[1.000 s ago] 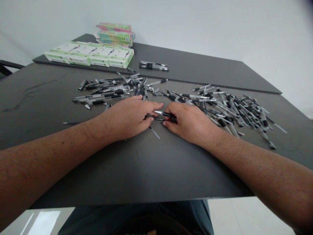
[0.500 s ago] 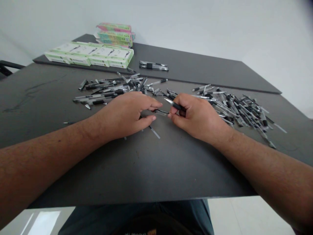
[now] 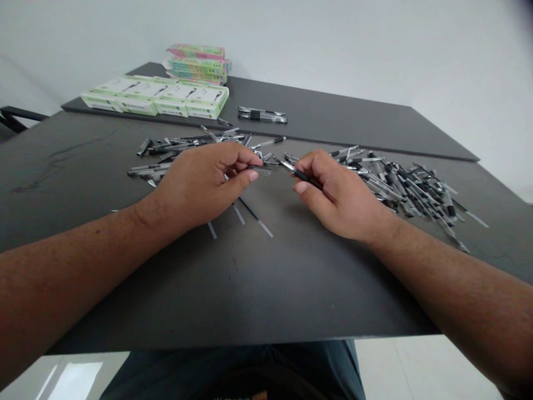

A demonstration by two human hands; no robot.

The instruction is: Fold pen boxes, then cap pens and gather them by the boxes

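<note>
My left hand (image 3: pixel 216 180) pinches a thin clear piece with a dark part (image 3: pixel 260 169), which looks like a pen cap or clip; it sticks out to the right of the fingertips. My right hand (image 3: pixel 339 194) is closed round a black-gripped pen (image 3: pixel 306 178), its silvery tip pointing up and left. The two hands are apart. Below my left hand, several thin refills (image 3: pixel 258 219) lie on the dark table (image 3: pixel 266 294), partly hidden by the hand. Behind that hand is a loose pile of pens and parts (image 3: pixel 179 145).
At the right lies a larger heap of clear and black pens (image 3: pixel 416 189). On the raised board (image 3: pixel 341 119) behind sit a small row of pens (image 3: pixel 262 115), white-green boxes (image 3: pixel 156 97) and a stack of coloured boxes (image 3: pixel 197 64).
My left hand has moved up and slightly left with the clear piece, away from my right hand. More of the refills below it show. My right hand has shifted slightly, still holding the pen.
</note>
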